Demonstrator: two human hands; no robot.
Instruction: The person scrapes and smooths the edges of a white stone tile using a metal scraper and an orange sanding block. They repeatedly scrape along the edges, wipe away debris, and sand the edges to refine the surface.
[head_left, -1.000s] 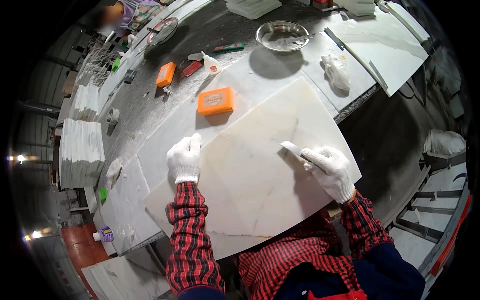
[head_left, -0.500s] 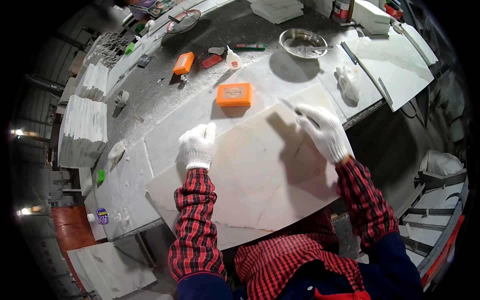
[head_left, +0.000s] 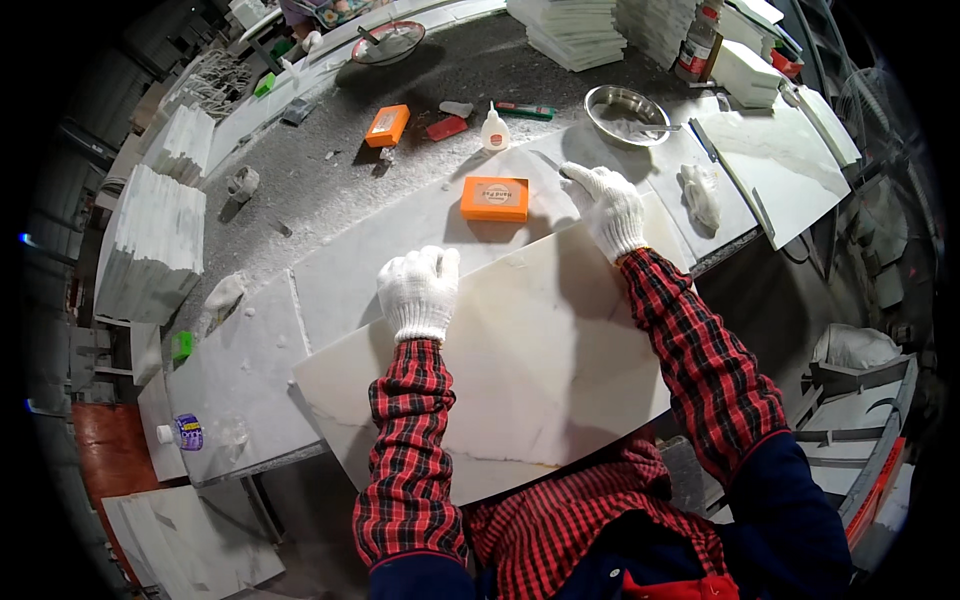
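A pale marble slab with faint veins lies in front of me, its near side jutting past the table edge. My left hand, in a white knit glove, is closed in a fist over the slab's far left edge; whatever is in it is hidden. Farther right, my gloved right hand pinches a thin grey blade-like tool above the slab's far corner. Between the hands, just beyond the slab, sits an orange box. A white squeeze bottle stands behind it.
A steel bowl with a utensil, a crumpled white glove and a leaning marble panel are at right. Stacked marble strips stand left. Another orange box and a plastic bottle lie about.
My right hand has moved left and farther away, carrying the thin tool off the slab toward the orange box. My left fist stays by the slab edge. The view has shifted slightly.
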